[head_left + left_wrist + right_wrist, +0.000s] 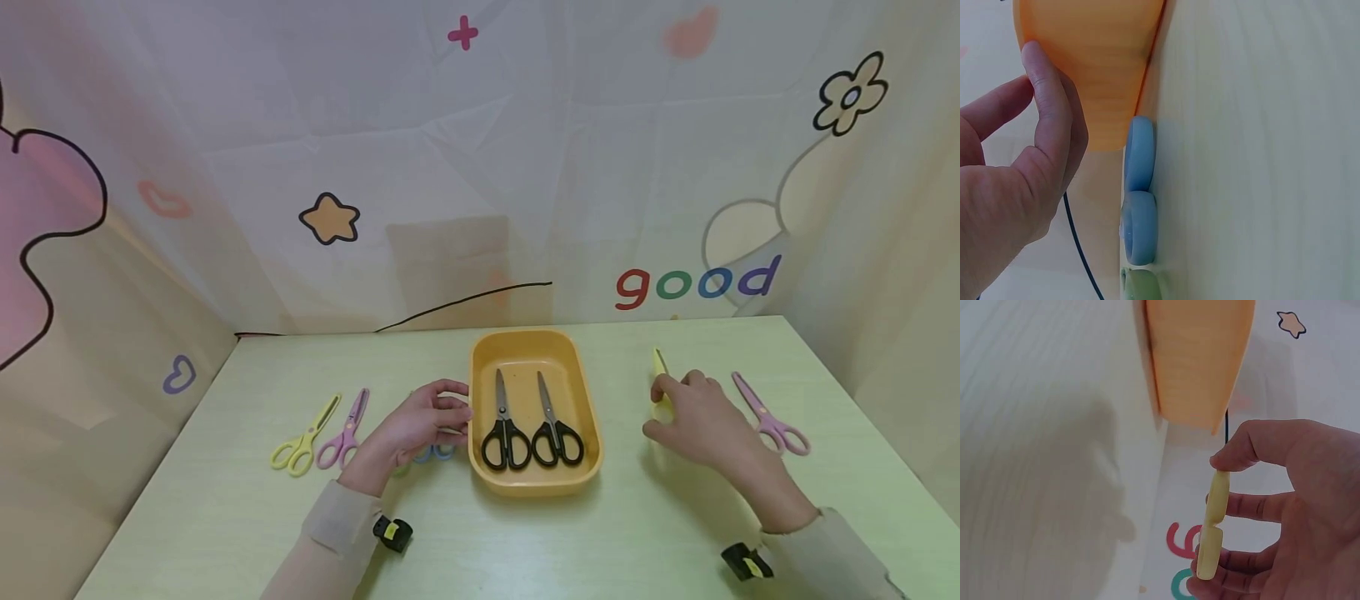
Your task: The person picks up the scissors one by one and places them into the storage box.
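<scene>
My right hand [701, 421] pinches a pair of yellow scissors [659, 362], with its tip pointing away; in the right wrist view its pale yellow handle loops [1211, 550] show between thumb and fingers, above the table. Against the left rim of a yellow-orange tray [534, 487] rests my left hand [416, 421], its fingers loosely extended and touching the edge. Inside the tray lie two black-handled scissors [504, 446], side by side with blades pointing away. Blue scissors [1141, 228] and a green handle [1141, 284] sit partly hidden under my left hand.
Yellow scissors [300, 450] and purple scissors [347, 437] lie on the table left of my left hand. More purple scissors [768, 423] are beyond my right hand, partly covered by it. A printed curtain [420, 183] hangs behind the pale table [510, 550].
</scene>
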Available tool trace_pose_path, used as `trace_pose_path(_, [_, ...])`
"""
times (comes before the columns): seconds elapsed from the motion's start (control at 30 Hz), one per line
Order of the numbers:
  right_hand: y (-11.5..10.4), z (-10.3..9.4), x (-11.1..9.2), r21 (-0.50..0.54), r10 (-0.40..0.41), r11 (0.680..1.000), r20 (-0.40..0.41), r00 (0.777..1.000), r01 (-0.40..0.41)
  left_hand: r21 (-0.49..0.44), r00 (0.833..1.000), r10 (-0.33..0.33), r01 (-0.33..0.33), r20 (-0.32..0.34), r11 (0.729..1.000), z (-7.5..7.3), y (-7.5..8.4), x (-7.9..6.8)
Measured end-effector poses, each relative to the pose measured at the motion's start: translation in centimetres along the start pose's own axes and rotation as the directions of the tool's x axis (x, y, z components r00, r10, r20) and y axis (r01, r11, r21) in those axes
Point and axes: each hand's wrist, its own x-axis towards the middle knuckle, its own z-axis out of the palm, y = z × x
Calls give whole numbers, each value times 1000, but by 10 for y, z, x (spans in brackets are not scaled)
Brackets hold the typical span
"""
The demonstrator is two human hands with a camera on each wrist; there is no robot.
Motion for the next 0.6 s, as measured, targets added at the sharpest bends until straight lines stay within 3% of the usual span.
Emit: trace_pose_path(0.6, [-46, -3, -1, -14, -107, 994, -81, 991, 106, -16, 1000, 1, -1, 11, 1000, -2, -2, 1])
